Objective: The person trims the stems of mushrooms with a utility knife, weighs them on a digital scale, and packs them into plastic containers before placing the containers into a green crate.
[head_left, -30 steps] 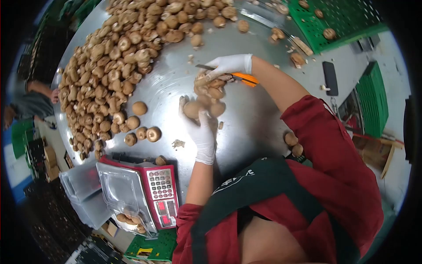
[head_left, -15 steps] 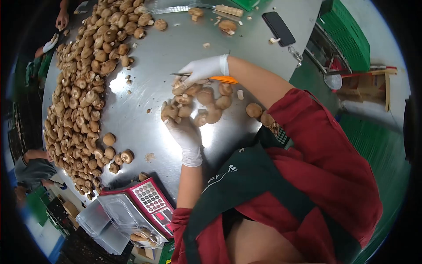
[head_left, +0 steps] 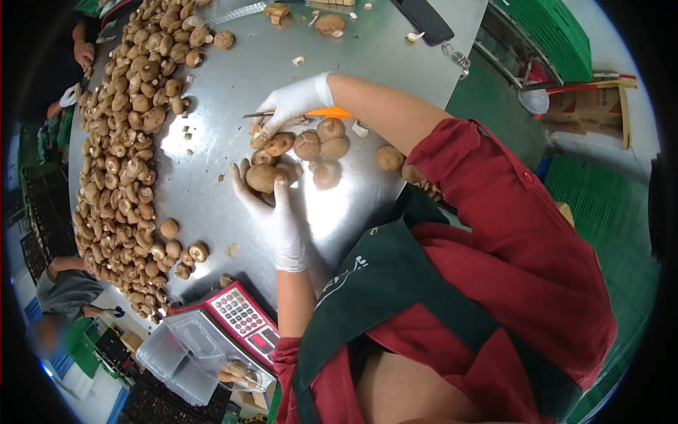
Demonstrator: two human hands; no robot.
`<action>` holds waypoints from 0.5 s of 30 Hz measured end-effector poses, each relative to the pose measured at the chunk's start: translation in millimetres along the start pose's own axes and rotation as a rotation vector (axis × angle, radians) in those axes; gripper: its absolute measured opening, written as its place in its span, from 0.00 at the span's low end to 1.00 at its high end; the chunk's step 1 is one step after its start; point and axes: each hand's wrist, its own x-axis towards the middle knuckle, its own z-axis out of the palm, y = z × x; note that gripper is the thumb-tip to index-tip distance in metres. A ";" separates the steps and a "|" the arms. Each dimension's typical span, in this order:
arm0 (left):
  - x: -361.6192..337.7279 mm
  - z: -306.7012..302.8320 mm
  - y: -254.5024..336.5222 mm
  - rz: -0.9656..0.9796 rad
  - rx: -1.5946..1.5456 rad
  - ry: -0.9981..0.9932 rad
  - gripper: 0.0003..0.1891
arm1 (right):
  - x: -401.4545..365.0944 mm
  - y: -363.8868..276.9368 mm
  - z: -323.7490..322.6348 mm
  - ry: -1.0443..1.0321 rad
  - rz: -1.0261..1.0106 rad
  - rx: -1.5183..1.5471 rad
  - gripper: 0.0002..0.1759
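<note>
My right hand (head_left: pixel 296 100), in a white glove, is closed around a knife with an orange handle (head_left: pixel 329 112); the thin blade sticks out past the fingers. Its fingertips are beside brown mushrooms (head_left: pixel 280 144). Just below, my left hand (head_left: pixel 272 215), also gloved, curls around a brown mushroom (head_left: pixel 261 178), with the thumb on another one against it. Several more mushrooms (head_left: pixel 306 145) lie together on the metal table (head_left: pixel 212 141) to the right of my hands.
A long mushroom pile (head_left: pixel 116 191) covers the table's left side. Near me stand a red scale (head_left: pixel 244 318) and clear plastic boxes (head_left: pixel 187 353). A phone (head_left: pixel 424 21) lies at the top edge. Other people's hands (head_left: pixel 83 53) are at the far left.
The view has shifted, so the table's contents sit a little further left and up. My left hand now holds mushrooms with caps facing up, and its fingers have spread around them.
</note>
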 end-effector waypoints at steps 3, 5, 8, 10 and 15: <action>-1.3 -10.1 -5.3 0.010 0.089 -0.043 0.41 | -1.9 -1.4 -0.7 -0.020 0.001 0.028 0.25; -2.9 -13.9 -7.4 0.022 0.145 -0.061 0.43 | -2.3 -1.0 -0.5 -0.027 -0.001 0.038 0.24; -7.1 -13.8 -4.8 0.143 0.408 -0.042 0.40 | 2.0 3.4 1.0 0.008 0.000 0.023 0.24; -9.6 -20.0 -6.2 0.452 0.806 -0.057 0.39 | -1.1 0.2 0.0 -0.010 0.002 0.022 0.24; -18.8 -9.2 -11.6 0.722 1.244 -0.470 0.25 | 2.0 4.3 0.1 -0.019 -0.018 0.061 0.24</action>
